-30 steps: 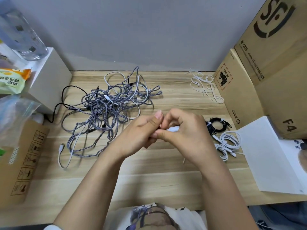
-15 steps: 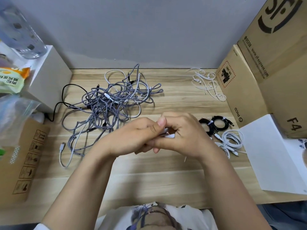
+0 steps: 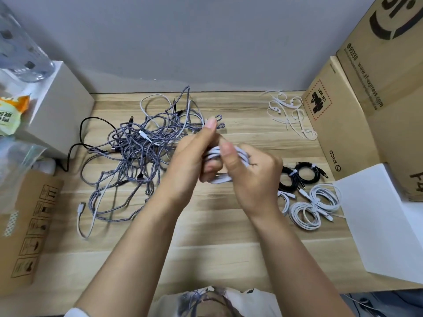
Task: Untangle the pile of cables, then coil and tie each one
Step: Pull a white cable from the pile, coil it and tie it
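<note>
Keep the loops of the white cable (image 3: 223,164) stacked and even, pinch the bundle at its middle, and bring a tie from the loose white ties (image 3: 288,112) at the far right. Held above the wooden table (image 3: 206,236) between both hands, with the left hand (image 3: 191,156) curled round the coil's left side and the right hand (image 3: 249,172) gripping from the right, thumb pressed across the strands. Beyond, the grey tangled pile (image 3: 142,152) waiting; finished coils (image 3: 309,202) lying to the right.
</note>
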